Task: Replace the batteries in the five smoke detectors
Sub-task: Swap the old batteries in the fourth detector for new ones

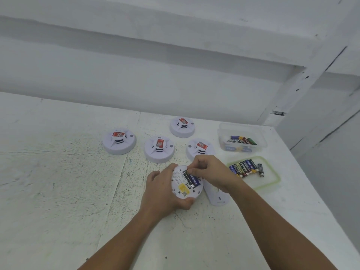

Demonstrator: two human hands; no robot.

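Lower centre of frame, your left hand (161, 191), fingers curled, grips the upturned smoke detector (180, 189); your right hand (212, 172) pinches a battery (192, 179) at its open compartment.

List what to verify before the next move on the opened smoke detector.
1. Left hand grips the opened smoke detector, steadying it: ok.
2. Right hand fingertips on the battery in the compartment: ok.
3. Battery polarity markings: cannot tell.
4. Loose batteries on the green-rimmed tray, beside the right hand: ok.
5. Detached cover lies by the detector: ok.
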